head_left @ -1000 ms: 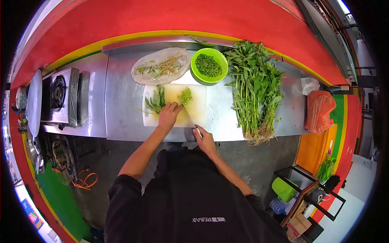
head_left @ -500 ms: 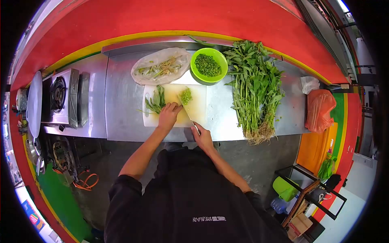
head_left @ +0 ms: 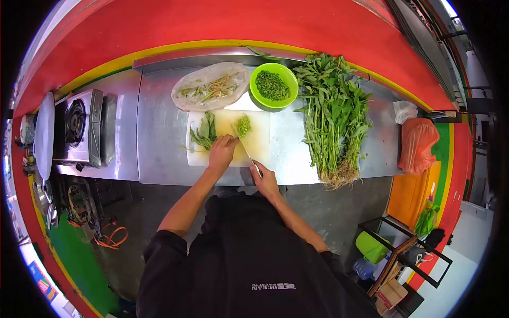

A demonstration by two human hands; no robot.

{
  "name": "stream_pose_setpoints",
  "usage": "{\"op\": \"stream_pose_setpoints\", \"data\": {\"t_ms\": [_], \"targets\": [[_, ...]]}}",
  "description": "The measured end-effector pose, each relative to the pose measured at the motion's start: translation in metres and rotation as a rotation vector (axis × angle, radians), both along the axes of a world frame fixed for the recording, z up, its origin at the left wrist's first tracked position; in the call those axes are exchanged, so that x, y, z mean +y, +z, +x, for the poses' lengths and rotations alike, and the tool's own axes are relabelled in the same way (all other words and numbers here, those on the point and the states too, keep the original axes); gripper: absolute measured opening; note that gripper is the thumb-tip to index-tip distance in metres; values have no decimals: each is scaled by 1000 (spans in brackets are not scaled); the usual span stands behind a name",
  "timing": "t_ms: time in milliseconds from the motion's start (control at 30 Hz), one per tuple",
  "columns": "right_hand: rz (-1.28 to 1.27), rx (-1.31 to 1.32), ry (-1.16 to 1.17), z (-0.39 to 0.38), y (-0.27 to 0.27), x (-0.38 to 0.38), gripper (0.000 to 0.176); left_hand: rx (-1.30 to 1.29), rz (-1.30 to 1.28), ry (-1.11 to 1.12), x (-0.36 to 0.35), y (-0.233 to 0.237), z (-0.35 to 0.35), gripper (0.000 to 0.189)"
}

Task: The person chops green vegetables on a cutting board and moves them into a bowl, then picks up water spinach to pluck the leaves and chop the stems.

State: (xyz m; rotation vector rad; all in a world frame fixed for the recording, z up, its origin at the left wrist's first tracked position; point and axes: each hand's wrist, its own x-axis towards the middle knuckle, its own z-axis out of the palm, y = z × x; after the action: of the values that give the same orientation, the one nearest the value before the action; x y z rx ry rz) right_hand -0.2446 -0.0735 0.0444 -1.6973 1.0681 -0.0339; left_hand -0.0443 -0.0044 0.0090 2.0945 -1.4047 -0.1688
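Head view: right hand point(head_left: 265, 182) holds knife point(head_left: 245, 149); left hand point(head_left: 221, 151) pins greens point(head_left: 204, 133).

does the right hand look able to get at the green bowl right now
Likely yes, but the right hand is shut on a knife. The green bowl sits just past the cutting board with nothing tall between.

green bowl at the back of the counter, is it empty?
No, the green bowl holds a heap of chopped greens that covers most of its inside.
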Motion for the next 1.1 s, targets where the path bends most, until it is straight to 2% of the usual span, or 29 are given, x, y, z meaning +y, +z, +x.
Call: {"op": "stream_pose_setpoints", "data": {"t_ms": [133, 200, 233, 300, 600, 733, 800, 1100], "targets": [[-78, -12, 16, 8, -16, -3, 45, 4, 21, -7, 0, 5, -2, 24], [-237, -172, -19, 14, -28, -1, 40, 25, -21, -5, 1, 8, -1, 21], [-237, -176, -17, 16, -16, -3, 40, 21, -21, -3, 1, 5, 2, 21], [-52, -67, -27, 13, 7, -6, 40, 102, -41, -13, -1, -1, 7, 18], [-41, -123, -69, -10, 2, 10, 41, 259, -108, 60, -3, 2, 4, 12], [-96, -175, -78, -13, 5, 10, 41, 217, -84, 25, -1, -1, 4, 12], [5, -76, -52, -18, 11, 7, 41, 132, -81, -9, 1, -2, 6, 14], [12, -75, -45, -22, 10, 12, 41, 15, 27, -24, 3, -3, 5, 19]]}}
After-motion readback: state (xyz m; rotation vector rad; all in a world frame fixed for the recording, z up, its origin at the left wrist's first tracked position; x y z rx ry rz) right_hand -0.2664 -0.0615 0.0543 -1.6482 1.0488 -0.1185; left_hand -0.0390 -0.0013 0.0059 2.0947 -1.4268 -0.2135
